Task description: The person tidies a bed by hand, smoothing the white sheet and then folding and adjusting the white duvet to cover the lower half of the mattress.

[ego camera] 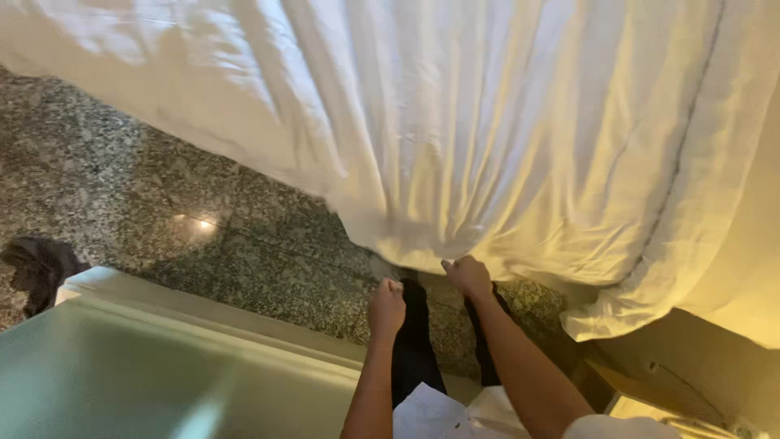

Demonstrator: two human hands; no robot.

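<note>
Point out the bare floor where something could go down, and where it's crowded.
Free: speckled stone floor between the white sheet's hanging edge and the pale ledge. Crowded: under the gathered sheet, where left hand and right hand grip it above the person's legs. A dark cloth lies far left.

Warm yellow light comes from the right side and colours the white sheet (504,122) strongly there, while its left part looks paler and cooler. The folds of the sheet throw soft shadows. On the speckled stone floor (162,203) there is one small bright reflection. The smooth pale surface (146,374) at the lower left corner is blurred, with a streak of glare. The whole picture is a bit soft and slightly grainy.
</note>
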